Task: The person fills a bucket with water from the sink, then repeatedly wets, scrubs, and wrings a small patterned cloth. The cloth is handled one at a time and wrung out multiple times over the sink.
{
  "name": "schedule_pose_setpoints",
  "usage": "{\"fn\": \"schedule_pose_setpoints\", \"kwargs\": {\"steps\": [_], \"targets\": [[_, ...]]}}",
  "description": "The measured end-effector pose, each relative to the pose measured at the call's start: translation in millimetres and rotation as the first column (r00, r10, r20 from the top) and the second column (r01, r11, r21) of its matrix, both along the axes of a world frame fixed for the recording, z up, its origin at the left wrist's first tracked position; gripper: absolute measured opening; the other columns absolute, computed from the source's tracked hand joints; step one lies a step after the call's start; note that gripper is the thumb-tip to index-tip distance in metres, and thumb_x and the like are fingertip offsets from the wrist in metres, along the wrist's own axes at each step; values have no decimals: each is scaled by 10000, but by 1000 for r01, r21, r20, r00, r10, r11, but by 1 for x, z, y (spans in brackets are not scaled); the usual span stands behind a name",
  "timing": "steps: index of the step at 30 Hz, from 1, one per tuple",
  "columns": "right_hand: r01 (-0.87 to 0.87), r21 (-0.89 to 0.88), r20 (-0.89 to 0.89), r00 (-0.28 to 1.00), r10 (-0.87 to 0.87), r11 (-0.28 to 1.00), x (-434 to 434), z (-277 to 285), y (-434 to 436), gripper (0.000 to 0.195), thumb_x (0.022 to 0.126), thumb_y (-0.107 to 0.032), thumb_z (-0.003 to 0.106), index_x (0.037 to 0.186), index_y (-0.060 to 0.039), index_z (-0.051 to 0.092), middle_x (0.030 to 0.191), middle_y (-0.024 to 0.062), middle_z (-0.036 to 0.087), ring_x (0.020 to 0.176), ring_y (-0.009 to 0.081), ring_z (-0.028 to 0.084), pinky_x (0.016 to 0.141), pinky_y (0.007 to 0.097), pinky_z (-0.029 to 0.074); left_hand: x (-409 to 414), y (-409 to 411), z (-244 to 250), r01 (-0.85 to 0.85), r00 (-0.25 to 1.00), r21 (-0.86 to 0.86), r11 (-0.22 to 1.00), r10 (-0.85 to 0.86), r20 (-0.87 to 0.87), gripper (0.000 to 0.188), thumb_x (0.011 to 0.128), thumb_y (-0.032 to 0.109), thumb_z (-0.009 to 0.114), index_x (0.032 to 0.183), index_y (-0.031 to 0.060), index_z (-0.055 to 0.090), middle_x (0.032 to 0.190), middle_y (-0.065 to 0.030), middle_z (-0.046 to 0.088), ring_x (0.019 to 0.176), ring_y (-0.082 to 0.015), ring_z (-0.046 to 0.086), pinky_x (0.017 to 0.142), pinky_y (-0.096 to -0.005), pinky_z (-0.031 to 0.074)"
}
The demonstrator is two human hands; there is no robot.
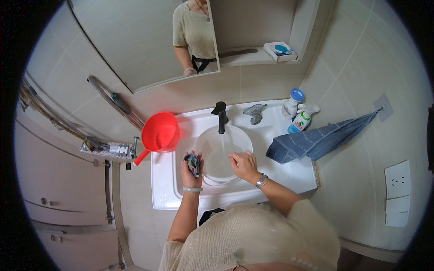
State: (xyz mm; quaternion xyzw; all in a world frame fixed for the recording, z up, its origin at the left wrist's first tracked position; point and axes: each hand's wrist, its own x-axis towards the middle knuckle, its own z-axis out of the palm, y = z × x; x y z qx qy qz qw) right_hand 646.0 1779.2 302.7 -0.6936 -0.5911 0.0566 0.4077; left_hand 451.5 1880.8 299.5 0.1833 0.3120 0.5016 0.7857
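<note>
In my upturned left hand (192, 174) rests a crumpled, multicoloured patterned cloth (192, 164), at the left rim of a round white basin (200, 135). My right hand (244, 165) is over the basin's right side, its fingers curled in and nothing visible in them; their undersides are hidden. Cloudy water (217, 164) lies in the basin. A thin stream appears to run into it from the black faucet (221, 118). The basin stands inside a white rectangular sink (288, 172).
A red dipper (161, 130) sits on the sink's left edge. Grey wet cloth (256, 113), a pump bottle (291, 106) and a spray bottle (301, 122) stand at the back right. A blue towel (318, 140) hangs over the right edge. Above is a mirror cabinet (145, 44).
</note>
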Motion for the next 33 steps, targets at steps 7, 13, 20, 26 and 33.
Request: {"fn": "schedule_pose_setpoints", "kwargs": {"steps": [7,13,20,26,33], "targets": [[5,1,10,1000,-5,1000,-1,4,-1,101,771,-115,573,841,-94,643,641,81,618,618,276,601,639,401,427,-3,1,-5,19,1000,11,1000,-19,23,403,976,326,418,1329,133,391,1283,-57,510,1113,-283,561,903,-392,498],[9,-4,10,1000,-9,1000,-1,3,-1,96,774,-118,572,832,-91,643,638,80,616,614,273,599,642,396,428,-2,0,-2,22,1000,44,999,-22,5,388,972,338,434,1303,136,418,1278,-54,515,1112,-271,563,889,-374,509],[7,-6,6,1000,-7,1000,-1,2,-1,91,780,-123,571,823,-89,644,633,77,616,608,271,597,650,396,433,-4,3,-8,18,1000,25,1000,-19,11,364,954,341,473,1261,144,458,1251,-51,535,1087,-267,576,872,-368,518],[-1,8,-4,1000,1,1000,-1,5,-2,91,787,-124,569,825,-86,643,639,82,620,615,275,602,649,402,436,-3,3,-8,8,1000,21,1000,-8,-3,378,944,335,487,1264,137,455,1251,-56,534,1073,-273,583,859,-368,523],[-7,-11,13,1000,7,1000,-1,4,-2,95,783,-134,573,832,-97,645,647,83,623,611,275,602,648,403,437,-2,3,-10,-5,999,-2,1000,5,35,402,952,332,464,1299,132,425,1254,-67,528,1065,-280,587,852,-377,532]]}}
